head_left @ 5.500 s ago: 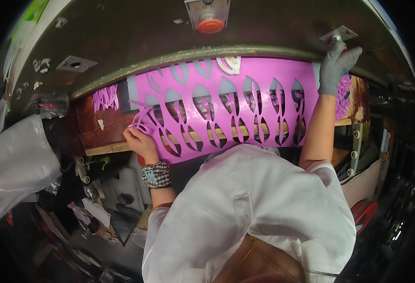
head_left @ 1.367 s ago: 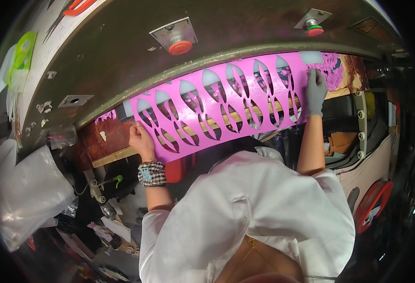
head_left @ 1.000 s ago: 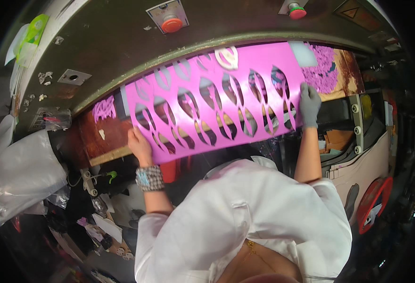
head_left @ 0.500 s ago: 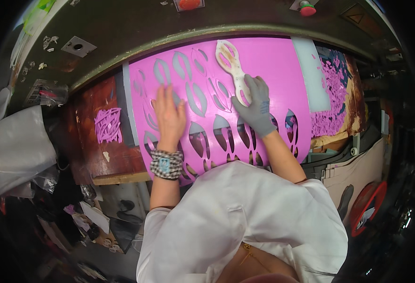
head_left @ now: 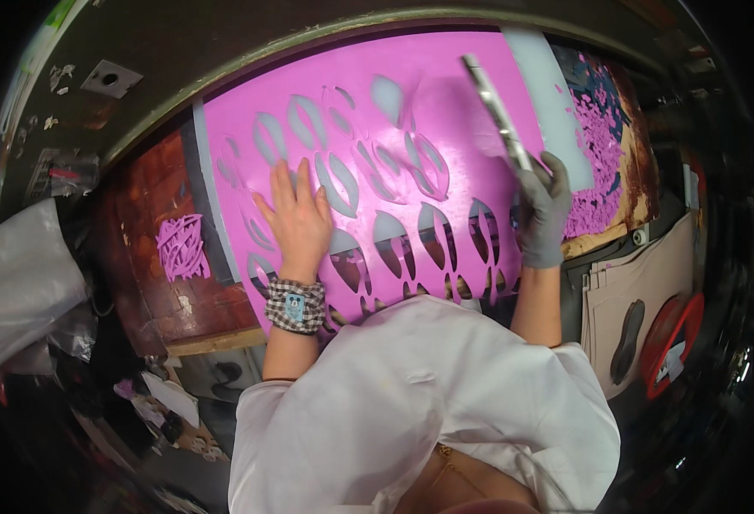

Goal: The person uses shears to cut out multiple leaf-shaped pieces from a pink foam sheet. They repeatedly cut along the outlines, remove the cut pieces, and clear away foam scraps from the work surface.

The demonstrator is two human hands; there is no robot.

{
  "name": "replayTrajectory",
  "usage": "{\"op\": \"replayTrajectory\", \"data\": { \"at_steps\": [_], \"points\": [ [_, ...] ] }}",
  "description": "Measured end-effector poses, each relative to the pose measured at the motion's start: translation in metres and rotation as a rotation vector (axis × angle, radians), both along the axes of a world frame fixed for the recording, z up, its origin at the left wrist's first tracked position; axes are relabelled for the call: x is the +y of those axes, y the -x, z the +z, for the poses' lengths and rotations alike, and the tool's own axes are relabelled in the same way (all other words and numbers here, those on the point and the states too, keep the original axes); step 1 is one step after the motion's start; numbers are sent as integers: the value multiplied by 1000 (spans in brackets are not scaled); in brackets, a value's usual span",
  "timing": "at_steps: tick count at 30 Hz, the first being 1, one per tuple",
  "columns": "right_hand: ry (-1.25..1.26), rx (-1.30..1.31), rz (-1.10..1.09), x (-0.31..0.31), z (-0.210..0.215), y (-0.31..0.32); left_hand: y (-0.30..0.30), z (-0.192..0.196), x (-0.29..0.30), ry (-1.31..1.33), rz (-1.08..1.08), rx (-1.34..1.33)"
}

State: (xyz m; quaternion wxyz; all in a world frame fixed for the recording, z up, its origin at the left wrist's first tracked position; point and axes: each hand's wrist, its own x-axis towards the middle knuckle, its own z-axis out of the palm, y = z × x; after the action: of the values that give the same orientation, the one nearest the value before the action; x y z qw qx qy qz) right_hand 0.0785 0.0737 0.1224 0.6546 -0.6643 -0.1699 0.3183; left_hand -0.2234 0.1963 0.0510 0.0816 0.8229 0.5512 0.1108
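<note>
A pink sheet [head_left: 351,64] lies over a pale cutting board [head_left: 552,111], its near part hanging down in front of me. Rows of leaf-shaped holes and cuts run across its left and middle. My bare left hand [head_left: 300,227] rests on the sheet with fingers spread, beside these holes. My right hand [head_left: 544,210], in a grey glove, grips the lower end of a cutting die [head_left: 495,107]. The die is tilted up on edge above the right part of the sheet, its metal side showing and slightly blurred. A loose, blurred pink flap stands by the upper middle cut-out.
Small pink scraps [head_left: 595,163] are heaped right of the board. A bundle of pink strips [head_left: 182,247] lies on the reddish table [head_left: 150,193] at left. Along the far side runs a dark green machine body [head_left: 180,43]. Beige sheets [head_left: 629,283] and a red ring [head_left: 694,334] stand at lower right.
My right hand has lifted the cutting die off the sheet, swung it right and turned it on edge. A leaf-shaped hole shows where it lay. My left hand stays on the sheet.
</note>
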Motion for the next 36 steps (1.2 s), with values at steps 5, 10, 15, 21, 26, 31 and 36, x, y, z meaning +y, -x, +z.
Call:
{"op": "replayTrajectory", "data": {
  "at_steps": [5,10,15,21,26,31,36],
  "points": [
    [-186,74,-212,-63,33,-48,2,-1,-6,1,-19,-14],
    [-656,892,-340,-111,18,-71,2,0,-14,-5,-31,-9],
    [-450,628,-392,-114,12,-62,4,3,-22,-29,-33,7],
    [-111,-43,-169,-64,24,-8,3,11,-25,-17,-25,-3],
    [85,-1019,231,-5,-12,11,13,27,-25,51,-109,-86],
    [164,-1371,336,12,-42,21,71,51,-50,81,-4,-222],
    [194,-1222,391,16,-45,15,128,59,-105,66,258,-121]
  ]
}}
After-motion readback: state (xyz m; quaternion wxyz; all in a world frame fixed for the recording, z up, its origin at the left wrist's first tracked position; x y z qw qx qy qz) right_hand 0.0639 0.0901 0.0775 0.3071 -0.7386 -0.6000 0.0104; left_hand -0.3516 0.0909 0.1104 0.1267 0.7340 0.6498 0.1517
